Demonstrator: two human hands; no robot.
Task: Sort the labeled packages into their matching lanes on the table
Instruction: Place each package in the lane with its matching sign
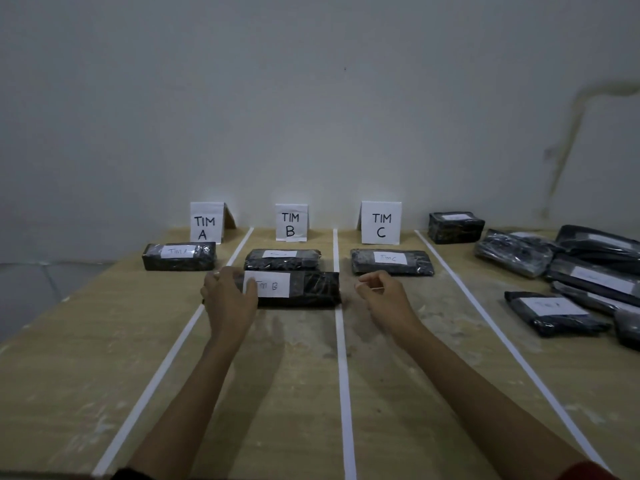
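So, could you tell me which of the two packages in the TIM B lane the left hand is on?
The nearer package, with the larger TIM B label; the left hand covers its left end. The farther package lies untouched.

Black TIM B pkg flat, mid lane

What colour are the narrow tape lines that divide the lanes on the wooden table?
The narrow tape lines are white; the head view shows it best.
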